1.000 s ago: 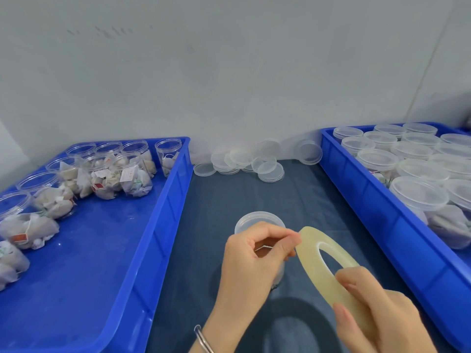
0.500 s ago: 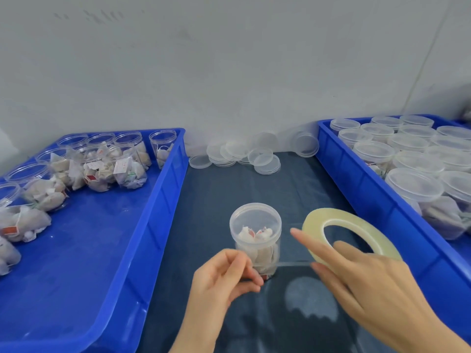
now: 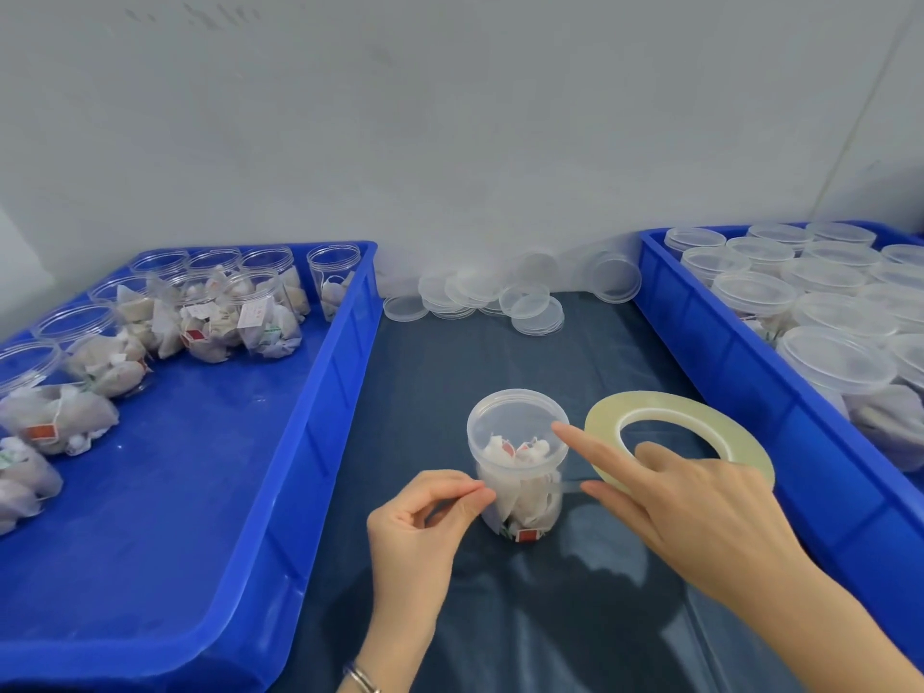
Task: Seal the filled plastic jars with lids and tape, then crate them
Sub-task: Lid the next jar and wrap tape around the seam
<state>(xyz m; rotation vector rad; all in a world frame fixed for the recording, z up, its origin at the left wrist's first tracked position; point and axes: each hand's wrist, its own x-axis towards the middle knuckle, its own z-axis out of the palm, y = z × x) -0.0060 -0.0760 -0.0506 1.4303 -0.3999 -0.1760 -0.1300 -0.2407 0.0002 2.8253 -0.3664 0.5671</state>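
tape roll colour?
Pale translucent yellow tape roll, held by the right hand; head view, the only one.

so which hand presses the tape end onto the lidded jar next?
Probably left: the left hand pinches the tape end beside the lidded clear plastic jar; the right hand holds the yellowish tape roll.

My right hand [image 3: 700, 517] covers the near rim of the tape roll [image 3: 650, 407], and my forearm runs off the bottom right corner. The clear strip I pinch in my left hand [image 3: 425, 517] is too faint to follow across the jar [image 3: 517, 462]. The left crate [image 3: 320, 442] is cut by the left and bottom edges, the right crate [image 3: 740, 372] by the right.
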